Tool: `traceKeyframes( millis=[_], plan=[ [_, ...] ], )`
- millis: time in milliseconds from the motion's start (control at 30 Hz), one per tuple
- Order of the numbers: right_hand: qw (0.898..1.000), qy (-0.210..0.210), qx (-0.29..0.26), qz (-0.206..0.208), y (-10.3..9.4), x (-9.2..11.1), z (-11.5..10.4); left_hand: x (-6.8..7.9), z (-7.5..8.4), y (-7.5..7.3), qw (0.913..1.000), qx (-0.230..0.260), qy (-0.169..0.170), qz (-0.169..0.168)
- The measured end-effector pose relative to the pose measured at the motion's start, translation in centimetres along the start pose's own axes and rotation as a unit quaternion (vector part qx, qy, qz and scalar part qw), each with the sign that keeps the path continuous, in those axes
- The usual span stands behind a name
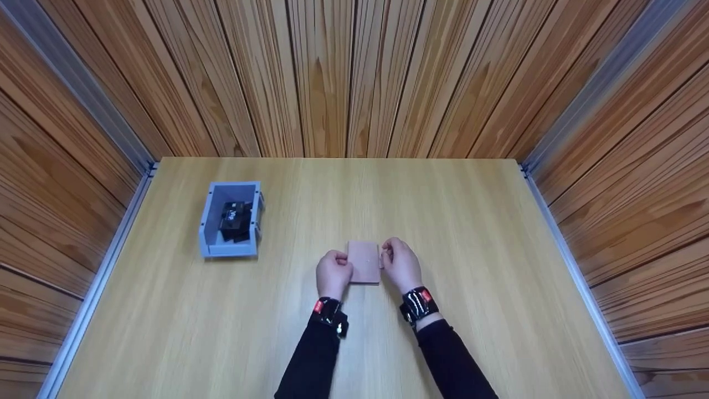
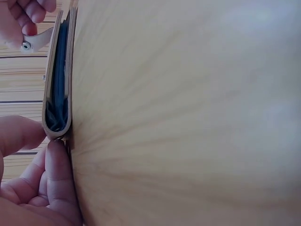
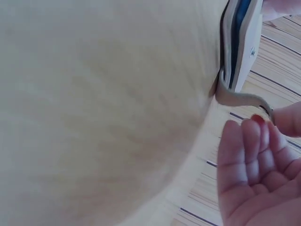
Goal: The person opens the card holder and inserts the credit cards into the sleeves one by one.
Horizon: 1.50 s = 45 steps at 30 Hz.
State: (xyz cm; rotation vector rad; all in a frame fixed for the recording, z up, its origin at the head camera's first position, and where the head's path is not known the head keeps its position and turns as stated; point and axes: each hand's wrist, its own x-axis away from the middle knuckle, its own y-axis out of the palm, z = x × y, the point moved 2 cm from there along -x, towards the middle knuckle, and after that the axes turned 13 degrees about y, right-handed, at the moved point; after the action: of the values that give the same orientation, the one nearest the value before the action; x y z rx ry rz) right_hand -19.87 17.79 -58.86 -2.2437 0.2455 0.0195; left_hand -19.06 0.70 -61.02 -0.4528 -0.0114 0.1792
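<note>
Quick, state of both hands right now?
Left hand: closed, pinching the pink wallet by its folded edge.
Right hand: closed, pinching the end of the wallet's snap strap.

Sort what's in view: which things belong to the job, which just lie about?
In hand:
- pale pink folded leathery wallet, held by the left hand
- its narrow curved strap, pinched by the right hand

Lying about:
- blue-grey open plastic bin
- black boxy items inside
</note>
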Motion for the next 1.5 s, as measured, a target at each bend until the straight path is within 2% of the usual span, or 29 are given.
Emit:
traceKeyframes(
  millis=[67, 167, 400, 567, 1000, 1333, 1500],
  plan=[
    [1.000, -0.016, 0.000, 0.004, -0.2, -0.1, 0.1, 0.0, 0.0, 0.0, 1.0000, 0.003, -0.002, -0.002],
    [1.000, -0.018, 0.001, 0.004, -0.4, -0.1, 0.2, 0.0, 0.0, -0.1, 1.0000, 0.004, -0.002, -0.003],
    [1.000, 0.020, 0.002, -0.006, -0.8, -0.1, 1.0, 0.0, 0.0, 0.0, 1.0000, 0.000, 0.002, -0.001],
    [1.000, 0.027, 0.014, -0.009, -0.9, -0.3, 1.6, 0.0, 0.0, 0.0, 1.0000, -0.007, 0.002, 0.000],
    [0.995, 0.072, 0.040, -0.047, -1.1, -0.6, 2.8, 0.0, 0.0, -0.1, 0.9999, -0.009, 0.008, 0.005],
    [0.994, 0.079, 0.053, -0.062, -1.1, -0.8, 2.7, 0.0, 0.0, -0.1, 1.0000, -0.007, 0.006, 0.000],
    [0.994, 0.068, 0.062, -0.060, -1.0, -0.9, 2.7, 0.0, -0.2, 0.0, 0.9999, -0.008, 0.009, 0.000]
  ],
)
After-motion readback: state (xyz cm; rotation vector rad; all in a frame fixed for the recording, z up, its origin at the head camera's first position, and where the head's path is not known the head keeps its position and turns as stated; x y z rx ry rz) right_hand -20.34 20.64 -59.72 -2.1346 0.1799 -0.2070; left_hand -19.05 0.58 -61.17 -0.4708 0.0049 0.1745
